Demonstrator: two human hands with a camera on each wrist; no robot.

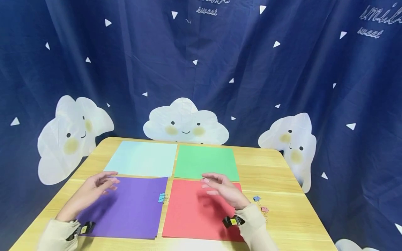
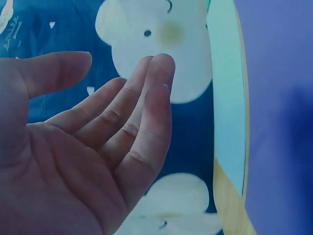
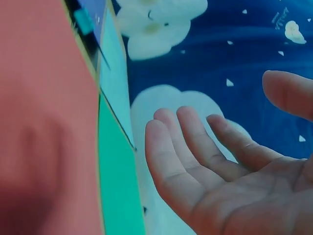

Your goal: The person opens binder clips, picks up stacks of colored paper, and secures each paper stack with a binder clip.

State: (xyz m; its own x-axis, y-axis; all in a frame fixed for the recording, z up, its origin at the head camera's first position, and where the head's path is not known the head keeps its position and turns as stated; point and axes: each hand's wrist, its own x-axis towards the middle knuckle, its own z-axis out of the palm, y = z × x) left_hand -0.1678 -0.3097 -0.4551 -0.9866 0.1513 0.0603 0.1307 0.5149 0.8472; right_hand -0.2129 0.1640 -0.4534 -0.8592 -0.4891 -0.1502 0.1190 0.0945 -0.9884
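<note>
In the head view my left hand (image 1: pixel 92 190) hovers over the left part of a purple sheet (image 1: pixel 132 209), its fingers relaxed and holding nothing. My right hand (image 1: pixel 224 190) hangs above a red sheet (image 1: pixel 191 212), likewise with loose fingers and nothing in them. Both wrist views show a bare palm, the left hand (image 2: pixel 98 132) and the right hand (image 3: pixel 234 181). A teal binder clip (image 1: pixel 161 197) sits at the purple sheet's right edge. To the right of the red sheet lie a blue binder clip (image 1: pixel 257 198) and a pink binder clip (image 1: pixel 265 209).
Behind the purple sheet lies a light blue sheet (image 1: pixel 142 157), and behind the red one a green sheet (image 1: pixel 205 162). All rest on a wooden table (image 1: pixel 292 216). A dark blue curtain (image 1: pixel 201 83) with clouds hangs behind the table.
</note>
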